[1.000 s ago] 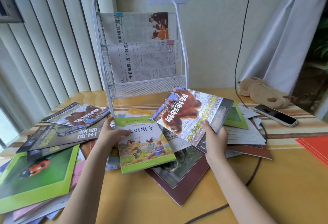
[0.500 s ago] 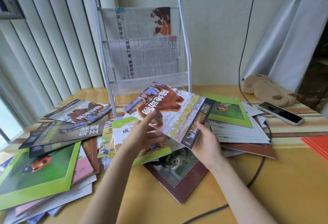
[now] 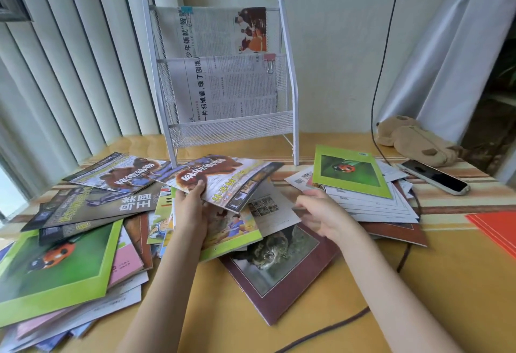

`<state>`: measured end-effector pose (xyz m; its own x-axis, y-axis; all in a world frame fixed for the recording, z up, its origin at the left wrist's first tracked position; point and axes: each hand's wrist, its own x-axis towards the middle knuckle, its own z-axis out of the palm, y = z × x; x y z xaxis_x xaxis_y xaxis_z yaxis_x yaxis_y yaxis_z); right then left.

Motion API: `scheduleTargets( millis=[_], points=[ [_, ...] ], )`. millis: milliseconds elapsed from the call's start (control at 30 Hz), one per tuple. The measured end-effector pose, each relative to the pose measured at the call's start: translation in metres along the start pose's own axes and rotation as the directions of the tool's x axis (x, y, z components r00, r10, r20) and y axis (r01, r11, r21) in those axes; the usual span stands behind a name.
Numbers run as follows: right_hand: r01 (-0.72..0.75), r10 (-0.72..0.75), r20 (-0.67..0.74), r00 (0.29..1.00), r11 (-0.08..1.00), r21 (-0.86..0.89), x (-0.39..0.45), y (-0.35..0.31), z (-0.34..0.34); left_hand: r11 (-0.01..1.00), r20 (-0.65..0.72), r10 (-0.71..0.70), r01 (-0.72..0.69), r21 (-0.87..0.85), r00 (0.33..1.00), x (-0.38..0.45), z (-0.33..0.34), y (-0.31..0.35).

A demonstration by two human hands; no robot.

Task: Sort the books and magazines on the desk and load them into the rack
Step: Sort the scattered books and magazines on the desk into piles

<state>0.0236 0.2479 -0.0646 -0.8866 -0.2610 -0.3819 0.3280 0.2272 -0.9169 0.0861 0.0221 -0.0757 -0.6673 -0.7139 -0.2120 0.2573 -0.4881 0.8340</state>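
Note:
My left hand [image 3: 191, 210] grips the near edge of a brown-animal magazine [image 3: 231, 176], held low over the pile in front of the white mesh rack [image 3: 231, 132]. The rack stands at the back of the desk with newspapers in its two upper pockets. My right hand [image 3: 321, 213] hovers with loosely spread fingers over a grey-white booklet [image 3: 272, 210], holding nothing. Under the magazine lie a green-edged children's book [image 3: 231, 236] and a maroon frog book [image 3: 279, 266]. A matching animal magazine [image 3: 120, 174] lies to the left.
Left stack: dark bird magazines [image 3: 92, 207] and a green ladybug book [image 3: 55, 266]. Right stack: another ladybug book [image 3: 349, 171] on white booklets. A phone [image 3: 435, 176], a plush toy [image 3: 413, 140], a red folder [image 3: 497, 229] and a dark cable [image 3: 402, 257] lie at right.
The brown-animal magazine passed from my right hand to my left and moved leftward, lower over the pile. My right hand let go and now hovers free.

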Motion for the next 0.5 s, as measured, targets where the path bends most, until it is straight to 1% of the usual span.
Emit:
scheduleTargets(
  millis=[67,133,233,300,400,433,500],
  points=[
    [-0.042,0.04,0.037,0.999,0.998,0.055,0.001,-0.004,-0.002,0.997,0.002,-0.024,0.024,-0.07,1.0,0.0,-0.002,0.001],
    [-0.045,0.044,0.07,0.997,0.999,0.014,0.005,-0.003,-0.004,0.999,0.022,-0.013,0.014,-0.051,1.0,0.0,-0.003,0.0],
    [-0.067,0.085,0.078,0.993,0.977,-0.205,0.006,-0.002,-0.01,0.998,0.042,0.032,-0.034,0.046,0.999,0.001,-0.004,-0.003],
    [-0.079,0.12,0.133,0.984,0.958,-0.276,0.005,-0.003,-0.015,0.996,0.044,0.052,-0.055,0.063,0.998,0.001,-0.004,-0.004],
    [-0.046,0.134,0.15,0.979,0.876,-0.48,0.005,-0.004,-0.017,0.996,0.055,0.06,-0.064,0.064,0.997,-0.001,-0.002,-0.004],
    [-0.04,0.149,0.169,0.974,0.854,-0.52,0.003,-0.005,-0.017,0.995,0.06,0.061,-0.065,0.069,0.996,-0.001,-0.002,-0.005],
    [-0.035,0.205,0.248,0.947,0.831,-0.555,-0.001,-0.006,-0.017,0.995,0.071,0.065,-0.07,0.077,0.995,0.0,-0.002,-0.005]
  ],
)
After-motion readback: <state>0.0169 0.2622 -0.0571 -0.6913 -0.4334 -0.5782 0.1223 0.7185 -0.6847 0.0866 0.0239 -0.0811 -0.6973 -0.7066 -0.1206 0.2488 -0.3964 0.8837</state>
